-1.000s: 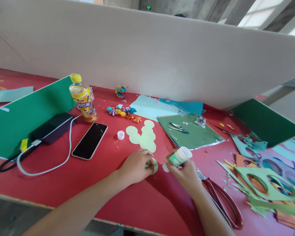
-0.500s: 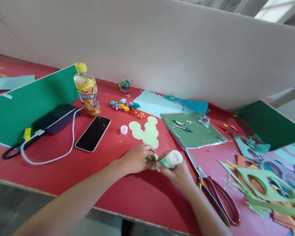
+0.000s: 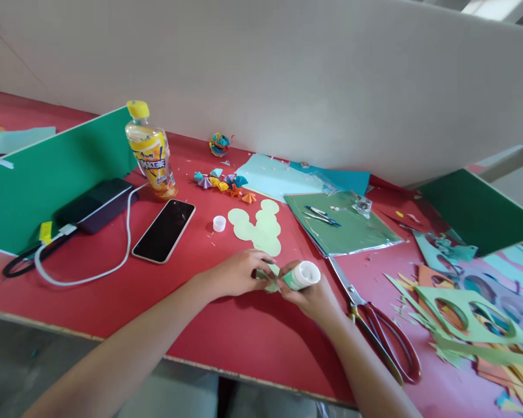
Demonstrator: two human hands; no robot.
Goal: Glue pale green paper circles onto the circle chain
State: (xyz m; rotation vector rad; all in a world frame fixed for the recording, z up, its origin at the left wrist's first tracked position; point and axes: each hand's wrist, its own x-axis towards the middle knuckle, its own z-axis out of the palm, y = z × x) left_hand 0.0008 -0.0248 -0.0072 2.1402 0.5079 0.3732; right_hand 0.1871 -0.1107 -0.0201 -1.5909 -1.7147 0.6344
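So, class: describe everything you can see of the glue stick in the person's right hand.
The glue stick is a short round tube with a green-and-white label and a white end that faces up toward the camera. It looks like plastic. It lies tilted, almost on its side, gripped in the right hand just above the red table. Its lower end meets a small pale green paper piece that the left hand pinches. Its tip is hidden.

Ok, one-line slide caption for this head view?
Right hand presses a glue stick to a folded green paper piece pinched by the left hand, scissors alongside.
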